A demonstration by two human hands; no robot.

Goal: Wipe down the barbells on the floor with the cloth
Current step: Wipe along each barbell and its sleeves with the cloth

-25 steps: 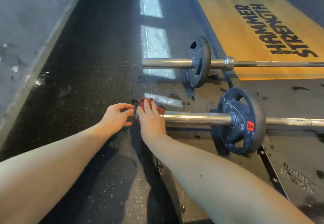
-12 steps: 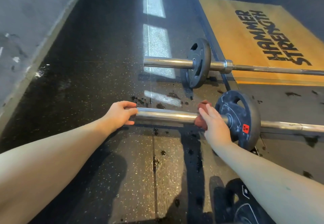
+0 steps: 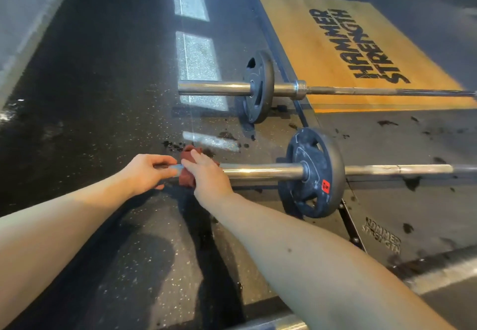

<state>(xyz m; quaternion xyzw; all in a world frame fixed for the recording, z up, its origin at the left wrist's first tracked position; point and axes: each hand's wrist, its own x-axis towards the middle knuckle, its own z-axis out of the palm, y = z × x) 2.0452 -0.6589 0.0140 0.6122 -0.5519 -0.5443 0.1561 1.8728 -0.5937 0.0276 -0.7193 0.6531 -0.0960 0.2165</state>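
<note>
Cloth (image 3: 187, 179) under right hand (image 3: 209, 178) curled round near barbell (image 3: 260, 172), left hand (image 3: 147, 172) gripping end, far barbell (image 3: 214, 88) beyond

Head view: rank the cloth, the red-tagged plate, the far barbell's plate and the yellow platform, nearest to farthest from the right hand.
1. Cloth, gripped by the right hand on the near barbell.
2. Red-tagged plate, to the right on that same bar.
3. Far barbell's plate, farther back across the floor.
4. Yellow platform, farthest, back right.
</note>
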